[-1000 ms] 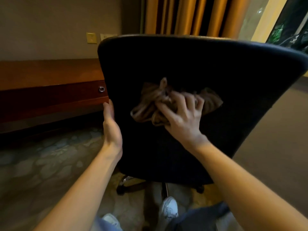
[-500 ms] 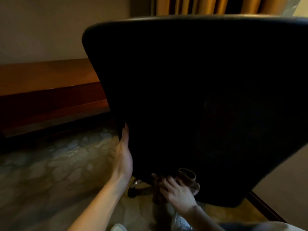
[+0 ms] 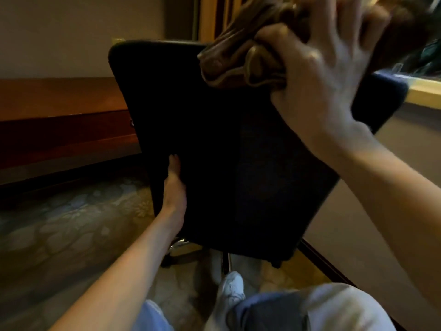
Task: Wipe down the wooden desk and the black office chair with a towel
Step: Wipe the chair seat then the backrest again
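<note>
Raised from low on the black office chair (image 3: 226, 151), right hand (image 3: 319, 75) clenches the bunched towel (image 3: 238, 60) at its top edge; left hand (image 3: 175, 189) grips its left side.

My right hand (image 3: 317, 75) has swept the towel (image 3: 238, 56) up the back of the chair (image 3: 226, 151), from the bottom edge half a second ago to the top edge near its right corner. My left hand (image 3: 175, 189) grips the back's left edge a little lower than a second ago.
</note>
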`<state>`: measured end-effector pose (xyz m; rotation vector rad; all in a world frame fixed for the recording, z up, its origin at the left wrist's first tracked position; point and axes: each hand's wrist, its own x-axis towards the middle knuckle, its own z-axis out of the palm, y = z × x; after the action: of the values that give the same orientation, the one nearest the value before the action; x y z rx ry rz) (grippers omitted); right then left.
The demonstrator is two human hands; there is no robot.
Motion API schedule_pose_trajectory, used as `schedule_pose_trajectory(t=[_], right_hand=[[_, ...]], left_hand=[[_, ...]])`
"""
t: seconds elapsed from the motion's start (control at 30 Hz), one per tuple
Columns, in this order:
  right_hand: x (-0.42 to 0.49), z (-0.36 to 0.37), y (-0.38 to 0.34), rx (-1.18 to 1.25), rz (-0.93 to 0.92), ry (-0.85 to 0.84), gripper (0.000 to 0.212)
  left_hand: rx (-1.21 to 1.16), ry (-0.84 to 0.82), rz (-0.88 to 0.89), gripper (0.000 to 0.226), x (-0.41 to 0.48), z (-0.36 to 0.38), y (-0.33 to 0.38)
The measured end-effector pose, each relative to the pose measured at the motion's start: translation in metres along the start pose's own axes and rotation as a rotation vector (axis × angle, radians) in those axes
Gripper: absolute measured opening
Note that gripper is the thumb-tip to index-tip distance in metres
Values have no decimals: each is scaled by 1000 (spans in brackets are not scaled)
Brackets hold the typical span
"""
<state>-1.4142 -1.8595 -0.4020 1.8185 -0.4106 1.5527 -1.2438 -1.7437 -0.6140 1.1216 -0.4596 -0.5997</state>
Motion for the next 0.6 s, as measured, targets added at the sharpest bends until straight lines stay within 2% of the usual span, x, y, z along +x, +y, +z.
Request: schedule_pose_trajectory(t=[0.2, 0.27, 0.37, 0.43, 0.5, 0.6], right_hand=[[-38, 28, -1, 60, 64, 50, 24], [-82, 37, -4, 109, 9, -36, 27], [-180, 53, -15, 147, -99, -163, 37], [-234, 56, -30, 159, -62, -248, 36], [-273, 61, -38, 183, -48, -343, 35], [-335, 62, -41, 257, -244, -578, 41]], left_hand=[[30, -63, 1, 36, 7, -3, -8], [72, -71, 5, 42, 4, -4, -16], [284, -23, 121, 72, 5, -5, -30], [460, -19, 236, 83, 1, -5, -43], [571, -6, 348, 74, 2, -5, -60], [591, -20, 367, 66, 12, -4, -78]])
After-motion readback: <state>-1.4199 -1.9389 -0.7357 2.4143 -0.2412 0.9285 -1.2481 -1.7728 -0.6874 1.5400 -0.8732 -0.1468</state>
